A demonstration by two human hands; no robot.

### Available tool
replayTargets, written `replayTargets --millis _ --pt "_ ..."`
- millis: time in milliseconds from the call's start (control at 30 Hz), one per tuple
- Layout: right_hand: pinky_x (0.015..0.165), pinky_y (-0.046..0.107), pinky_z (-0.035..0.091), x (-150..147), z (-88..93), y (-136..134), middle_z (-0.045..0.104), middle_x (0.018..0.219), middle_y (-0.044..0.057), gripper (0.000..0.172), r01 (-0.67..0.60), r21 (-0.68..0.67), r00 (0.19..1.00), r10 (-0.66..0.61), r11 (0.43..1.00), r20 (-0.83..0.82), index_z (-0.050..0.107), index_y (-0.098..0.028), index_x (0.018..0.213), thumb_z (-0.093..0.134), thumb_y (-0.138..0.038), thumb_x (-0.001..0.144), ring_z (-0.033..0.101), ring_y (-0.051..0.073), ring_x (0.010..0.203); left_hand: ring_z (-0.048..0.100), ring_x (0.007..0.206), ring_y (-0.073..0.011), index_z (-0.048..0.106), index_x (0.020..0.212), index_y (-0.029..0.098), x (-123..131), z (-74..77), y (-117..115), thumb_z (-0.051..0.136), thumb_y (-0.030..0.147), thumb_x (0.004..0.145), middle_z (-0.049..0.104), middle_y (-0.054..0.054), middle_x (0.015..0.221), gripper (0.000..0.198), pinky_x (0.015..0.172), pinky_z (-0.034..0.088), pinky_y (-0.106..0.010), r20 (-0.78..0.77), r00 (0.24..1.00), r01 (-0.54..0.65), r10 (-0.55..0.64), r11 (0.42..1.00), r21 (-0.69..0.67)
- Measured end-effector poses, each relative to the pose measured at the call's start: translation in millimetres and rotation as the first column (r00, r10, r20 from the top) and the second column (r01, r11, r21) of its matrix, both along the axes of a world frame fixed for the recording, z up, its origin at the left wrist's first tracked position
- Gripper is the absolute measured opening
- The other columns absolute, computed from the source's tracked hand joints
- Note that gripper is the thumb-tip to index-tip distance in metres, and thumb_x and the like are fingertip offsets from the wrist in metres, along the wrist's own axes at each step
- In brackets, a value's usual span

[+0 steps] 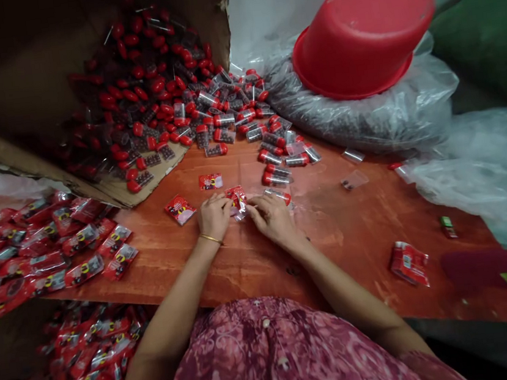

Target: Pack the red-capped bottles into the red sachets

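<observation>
My left hand (213,216) and my right hand (273,217) meet over the middle of the reddish wooden table (342,234). Both pinch a small clear plastic packet with a red printed label (237,201) between their fingertips. A thin gold bangle sits on my left wrist. Two loose red label cards lie just beyond my left hand, one (179,209) to its left and one (210,181) farther back. Small clear tubes with red caps (275,178) lie right behind my hands.
A tipped cardboard box (110,189) spills several red-capped tubes at the back left. Finished red packets (43,246) are heaped at the left and on the floor below. An upturned red basin (361,35) rests on a plastic bag. A stack of labels (409,263) lies at the right.
</observation>
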State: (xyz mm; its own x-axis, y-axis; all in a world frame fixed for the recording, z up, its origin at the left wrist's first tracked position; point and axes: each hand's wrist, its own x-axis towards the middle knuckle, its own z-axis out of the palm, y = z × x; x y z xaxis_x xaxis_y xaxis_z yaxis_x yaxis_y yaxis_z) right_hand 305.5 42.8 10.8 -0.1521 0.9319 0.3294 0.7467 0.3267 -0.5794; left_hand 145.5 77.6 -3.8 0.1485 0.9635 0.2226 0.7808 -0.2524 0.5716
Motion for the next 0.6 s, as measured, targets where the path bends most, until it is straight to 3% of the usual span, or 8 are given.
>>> replayTargets --millis 100,167,267,333,433,533,600 --pt "0.065 0.029 0.043 -9 3.1 2 0.068 0.083 0.008 0.034 0.057 -0.181 0.96 -0.104 0.982 -0.26 0.064 -0.014 0.094 0.047 -0.042 0.085 0.056 0.016 0.068 0.063 0.099 -0.021 0.071 0.081 0.021 1 15.5 -2 0.053 0.023 0.081 0.069 -0.007 0.105 0.018 0.086 0.048 -0.034 0.112 0.99 -0.09 0.085 0.995 0.038" --pt "0.06 0.026 0.043 -18 5.4 6 0.066 0.08 0.006 0.039 -0.012 -0.291 0.876 -0.13 0.957 -0.464 0.063 -0.014 0.092 0.053 -0.05 0.078 0.055 0.014 0.064 0.06 0.106 -0.0232 0.071 0.081 0.022 5 27.4 -5 0.054 0.026 0.081 0.067 -0.008 0.111 0.017 0.092 0.044 -0.038 0.114 0.988 -0.115 0.105 0.99 0.086" --pt "0.057 0.024 0.042 -33 6.2 11 0.062 0.068 0.002 0.04 -0.119 -0.312 0.732 -0.129 0.943 -0.669 0.062 -0.015 0.078 0.056 -0.054 0.073 0.053 0.012 0.06 0.053 0.116 -0.0258 0.07 0.082 0.023 10 39.2 -9 0.055 0.027 0.081 0.065 -0.007 0.115 0.016 0.102 0.032 -0.046 0.111 0.988 -0.123 0.109 0.984 0.127" --pt "0.053 0.023 0.039 -38 4.8 14 0.056 0.059 -0.001 0.039 -0.11 -0.31 0.669 -0.161 0.944 -0.726 0.058 -0.016 0.068 0.053 -0.054 0.074 0.048 0.011 0.054 0.051 0.118 -0.026 0.069 0.089 0.021 10 40.8 -11 0.056 0.028 0.08 0.063 -0.009 0.117 0.017 0.103 0.031 -0.046 0.208 0.965 -0.185 0.158 0.976 0.117" --pt "0.048 0.022 0.034 -38 1.4 16 0.048 0.051 -0.004 0.04 -0.039 -0.328 0.627 -0.233 0.944 -0.744 0.05 -0.018 0.059 0.05 -0.054 0.075 0.04 0.009 0.047 0.06 0.104 -0.0239 0.067 0.097 0.017 7 36.4 -14 0.057 0.04 0.078 0.067 -0.011 0.108 0.032 0.092 0.042 -0.037 0.481 0.844 -0.208 0.236 0.972 -0.112" --pt "0.046 0.022 0.029 -34 -2.6 15 0.041 0.049 -0.005 0.041 0.013 -0.321 0.652 -0.251 0.947 -0.716 0.044 -0.019 0.054 0.049 -0.053 0.075 0.035 0.008 0.046 0.065 0.077 -0.0183 0.068 0.086 0.014 8 29.9 -19 0.057 0.054 0.072 0.07 -0.007 0.082 0.044 0.071 0.049 -0.028 0.704 0.652 0.041 0.282 0.913 -0.405" --pt "0.047 0.022 0.028 -32 -5.9 13 0.039 0.049 -0.005 0.041 0.014 -0.312 0.684 -0.237 0.95 -0.69 0.043 -0.019 0.054 0.047 -0.053 0.077 0.034 0.008 0.047 0.062 0.064 -0.0151 0.067 0.079 0.014 12 25.8 -21 0.061 0.058 0.065 0.068 -0.004 0.07 0.047 0.061 0.049 -0.025 0.759 0.554 0.106 0.342 0.875 -0.472"
